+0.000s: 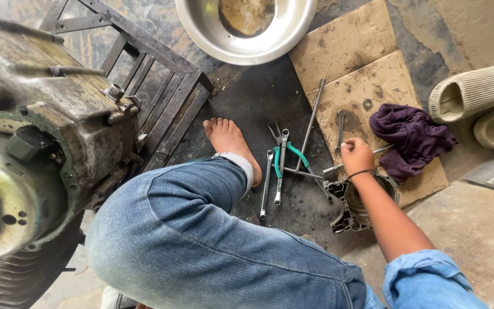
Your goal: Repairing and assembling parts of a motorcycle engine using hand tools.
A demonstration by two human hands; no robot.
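Denim-clad knee (201,240) fills the foreground; beyond it the right hand (357,155) curls closed around a small spanner (340,130) beside the purple rag (410,139).

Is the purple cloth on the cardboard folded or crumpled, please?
Crumpled: the purple cloth lies bunched in loose folds on the cardboard, beside the right hand.

I sit on a dark, oil-stained concrete floor (258,97) in daylight, flattened cardboard (355,63) spread beside me
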